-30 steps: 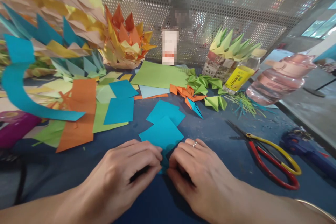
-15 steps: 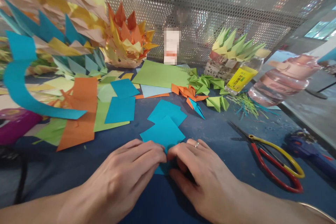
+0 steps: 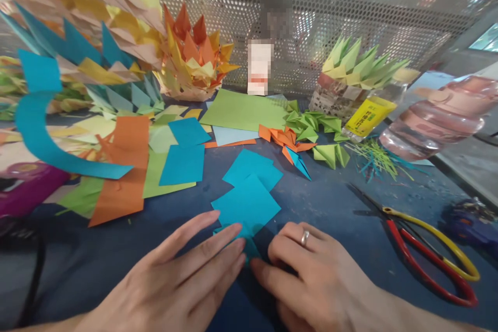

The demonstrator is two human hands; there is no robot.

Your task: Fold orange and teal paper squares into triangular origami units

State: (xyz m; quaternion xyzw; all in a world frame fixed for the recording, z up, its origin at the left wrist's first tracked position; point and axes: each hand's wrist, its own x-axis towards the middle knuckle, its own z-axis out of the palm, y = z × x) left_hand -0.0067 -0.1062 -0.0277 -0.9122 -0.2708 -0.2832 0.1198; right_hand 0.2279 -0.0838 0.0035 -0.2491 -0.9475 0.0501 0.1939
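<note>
A small blue sheet of paper (image 3: 251, 250) lies on the table, mostly hidden under my left hand (image 3: 190, 275). That hand is flat over it with its fingers stretched out. My right hand (image 3: 311, 270) is curled, a silver ring on one finger, and its lowest visible fingertip meets the right edge of the same sheet. Its other fingertips are tucked out of sight. Just beyond the hands, a blue paper square (image 3: 247, 201) overlaps another blue square (image 3: 268, 168). Farther off is a folded blue paper piece (image 3: 299, 163) beside folded orange pieces (image 3: 286, 137).
Red-and-yellow-handled scissors (image 3: 431, 259) lie at right, near a blue glue gun (image 3: 474, 223). A yellow-labelled bottle (image 3: 369, 114) and pink bottle (image 3: 436, 124) stand behind. At left are an orange strip (image 3: 122, 171), a curled blue strip (image 3: 35, 129) and a purple tool (image 3: 35, 187).
My left hand has spread its fingers and flattened over the sheet. My right hand has shifted slightly right and down, away from the left fingertips. The view has shifted slightly.
</note>
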